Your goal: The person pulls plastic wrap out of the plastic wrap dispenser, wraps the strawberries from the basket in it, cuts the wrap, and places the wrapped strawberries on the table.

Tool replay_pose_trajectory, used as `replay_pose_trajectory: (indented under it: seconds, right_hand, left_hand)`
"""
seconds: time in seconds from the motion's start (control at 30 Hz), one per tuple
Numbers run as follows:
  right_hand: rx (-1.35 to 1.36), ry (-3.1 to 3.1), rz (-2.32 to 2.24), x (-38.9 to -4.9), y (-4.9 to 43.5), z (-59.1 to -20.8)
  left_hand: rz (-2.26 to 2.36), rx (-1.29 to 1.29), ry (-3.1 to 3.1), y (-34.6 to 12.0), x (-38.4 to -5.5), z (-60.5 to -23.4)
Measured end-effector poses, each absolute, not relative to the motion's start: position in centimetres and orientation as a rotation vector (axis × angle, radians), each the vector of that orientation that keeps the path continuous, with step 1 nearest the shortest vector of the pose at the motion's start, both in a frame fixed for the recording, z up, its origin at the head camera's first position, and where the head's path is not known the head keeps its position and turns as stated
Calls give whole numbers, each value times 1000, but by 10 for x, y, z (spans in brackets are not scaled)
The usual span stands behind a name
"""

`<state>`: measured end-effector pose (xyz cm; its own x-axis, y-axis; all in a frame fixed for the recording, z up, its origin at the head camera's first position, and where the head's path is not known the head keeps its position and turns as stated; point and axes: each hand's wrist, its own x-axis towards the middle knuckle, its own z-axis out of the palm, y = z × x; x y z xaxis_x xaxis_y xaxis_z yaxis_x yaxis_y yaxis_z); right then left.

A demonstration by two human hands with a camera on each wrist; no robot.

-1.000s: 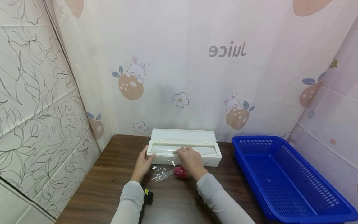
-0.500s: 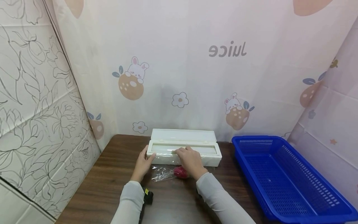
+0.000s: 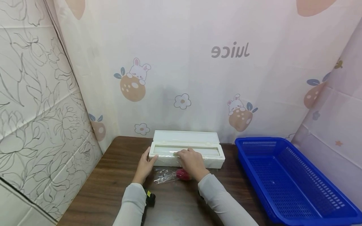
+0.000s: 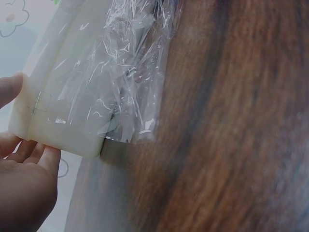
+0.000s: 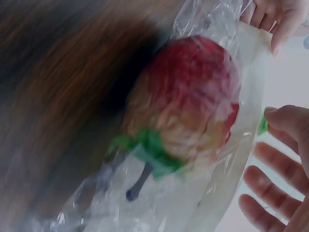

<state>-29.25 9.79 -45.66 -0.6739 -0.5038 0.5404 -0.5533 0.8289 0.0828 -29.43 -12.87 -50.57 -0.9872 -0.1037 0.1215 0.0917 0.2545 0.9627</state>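
Observation:
A white cling film dispenser (image 3: 162,161) stands at the back of the table, its lid (image 3: 186,137) tipped back. My left hand (image 3: 143,165) grips its left end, thumb on top and fingers at the end in the left wrist view. With thumb and index finger, my right hand (image 3: 193,161) pinches a small green slide cutter (image 5: 262,126) on the dispenser's front edge; its other fingers are spread. Clear cling film (image 3: 164,175) hangs from that edge onto the table. Against the film, in front of the dispenser, lies a red and tan fruit (image 5: 193,87) with green leaves and a dark stem.
A blue plastic basket (image 3: 255,185) stands on the right. Dark wood table (image 3: 96,191) spreads around the dispenser. Behind it hangs a printed curtain (image 3: 181,62), and a patterned wall panel (image 3: 42,110) rises on the left.
My right hand has slid slightly left along the dispenser's front edge with the slide cutter. My left hand stays on the dispenser's left end.

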Motion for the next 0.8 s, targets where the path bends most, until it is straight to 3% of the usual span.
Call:
replay_pose_trajectory:
  seconds: [0.33, 0.8]
  right_hand:
    - [764, -2441, 443, -293, 85, -458]
    - [680, -2470, 447, -297, 79, -461]
  left_hand:
    - [-1818, -1, -2350, -126, -297, -506]
    - [-1821, 9, -2347, -127, -296, -507]
